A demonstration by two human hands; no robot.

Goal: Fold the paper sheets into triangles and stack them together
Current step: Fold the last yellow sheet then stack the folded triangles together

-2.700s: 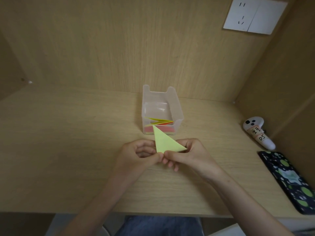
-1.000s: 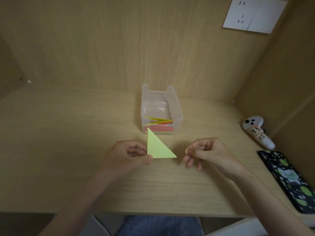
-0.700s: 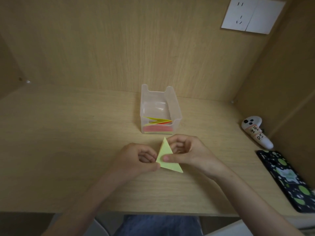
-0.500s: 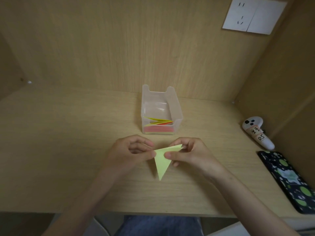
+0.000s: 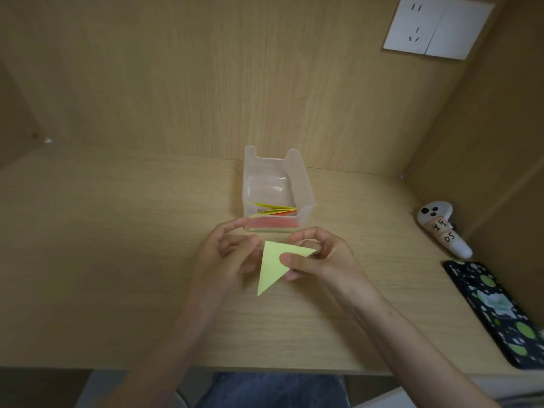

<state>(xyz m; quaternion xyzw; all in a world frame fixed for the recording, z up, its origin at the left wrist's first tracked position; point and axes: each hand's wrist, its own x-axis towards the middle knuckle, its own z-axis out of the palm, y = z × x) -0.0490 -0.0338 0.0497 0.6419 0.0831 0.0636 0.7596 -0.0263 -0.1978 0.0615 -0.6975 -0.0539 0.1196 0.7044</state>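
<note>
Centrally, right hand [image 5: 326,262] pinching a yellow-green paper triangle [image 5: 272,267] over the desk [image 5: 117,245], thumb on top, point toward the person, left hand [image 5: 226,257] blurred just beside it, fingers loosely spread, clear box [image 5: 306,187] of folded papers [image 5: 273,209] behind.

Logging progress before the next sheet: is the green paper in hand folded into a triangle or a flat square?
Folded. The green paper shows a triangular outline, one tip pointing down, pinched by the right hand.

box [image 5: 306,198]: on desk [image 5: 103,245]
folded sheets [image 5: 273,209]: inside box
paper triangle [image 5: 272,267]: just before box
left hand [image 5: 226,260]: front-left of box
right hand [image 5: 326,260]: front-right of box
controller [image 5: 441,228]: well right of box
phone [image 5: 497,313]: right of box, further forward
</note>
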